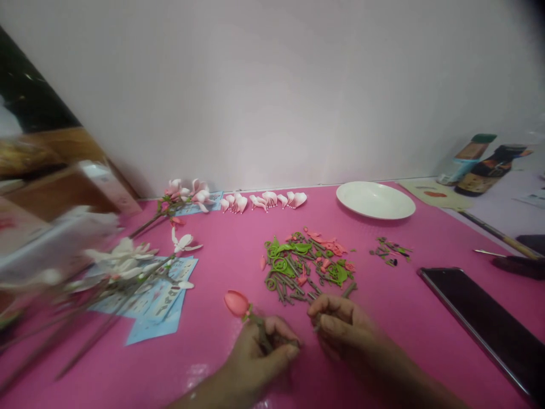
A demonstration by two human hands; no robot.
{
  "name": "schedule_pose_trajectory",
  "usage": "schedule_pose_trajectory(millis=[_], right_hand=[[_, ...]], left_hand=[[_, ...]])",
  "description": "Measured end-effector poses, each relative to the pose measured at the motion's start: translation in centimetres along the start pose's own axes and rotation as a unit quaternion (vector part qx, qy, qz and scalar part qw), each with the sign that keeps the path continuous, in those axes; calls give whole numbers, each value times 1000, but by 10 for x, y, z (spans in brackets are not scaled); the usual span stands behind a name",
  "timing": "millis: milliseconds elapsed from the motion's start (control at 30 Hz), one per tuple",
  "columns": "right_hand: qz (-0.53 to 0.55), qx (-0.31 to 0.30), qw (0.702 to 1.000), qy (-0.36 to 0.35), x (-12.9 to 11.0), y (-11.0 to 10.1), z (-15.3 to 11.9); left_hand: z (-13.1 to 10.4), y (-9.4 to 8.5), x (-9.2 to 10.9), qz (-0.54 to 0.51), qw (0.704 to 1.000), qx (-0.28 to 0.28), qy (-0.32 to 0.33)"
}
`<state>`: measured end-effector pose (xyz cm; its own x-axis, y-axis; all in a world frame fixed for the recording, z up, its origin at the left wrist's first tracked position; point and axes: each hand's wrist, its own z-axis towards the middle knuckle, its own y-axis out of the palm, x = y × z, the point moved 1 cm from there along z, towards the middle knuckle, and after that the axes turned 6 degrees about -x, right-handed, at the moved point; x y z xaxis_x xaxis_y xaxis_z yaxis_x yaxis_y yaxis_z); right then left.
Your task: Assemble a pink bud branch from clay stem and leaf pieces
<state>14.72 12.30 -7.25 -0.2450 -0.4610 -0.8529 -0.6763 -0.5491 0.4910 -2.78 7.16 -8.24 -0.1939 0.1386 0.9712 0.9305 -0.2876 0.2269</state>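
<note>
Fingers (272, 341) on stem (260, 332) — pink tabletop (238, 255)

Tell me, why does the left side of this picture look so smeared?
Head view: motion blur smears the white flowers and boxes at the left edge; the middle stays fairly sharp, so the green pieces and plate read clearly; wide-lens distortion bends the table edge, and lighting is soft.

Soft, even indoor light with a pinkish cast; only faint shadows under the plate (375, 200) and hands. The whole view is slightly soft. Strong blur smears the left edge, flowers (123, 258) included, and wide-angle distortion bends the corners
</note>
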Motion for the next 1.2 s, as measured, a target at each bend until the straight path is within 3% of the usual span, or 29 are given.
schedule_pose_trajectory(millis=[133, 367, 567, 733, 867, 1000, 1200], right_hand=[[-112, 9, 994, -3, -5, -1, -4], [-81, -25, 996, -4, -3, 1, -6], [-218, -47, 971, -86, -10, 1, -8], [-326, -42, 935, -131, -16, 2, -9], [-356, -9, 931, -82, -15, 3, -10], [-330, -25, 942, -52, -14, 5, -12], [-354, -23, 930, -92, -13, 6, -11]], left_hand=[[1, -1, -2, -18, 1000, 0, 0], [3, -2, -3, -70, 997, -23, -9], [4, -3, -2, -69, 997, -33, -16], [3, -1, -5, -92, 991, -42, -90], [2, -1, -9, -81, 989, -40, -119], [2, 0, -12, -96, 990, -33, -96], [4, 2, -5, -99, 993, -41, -48]])
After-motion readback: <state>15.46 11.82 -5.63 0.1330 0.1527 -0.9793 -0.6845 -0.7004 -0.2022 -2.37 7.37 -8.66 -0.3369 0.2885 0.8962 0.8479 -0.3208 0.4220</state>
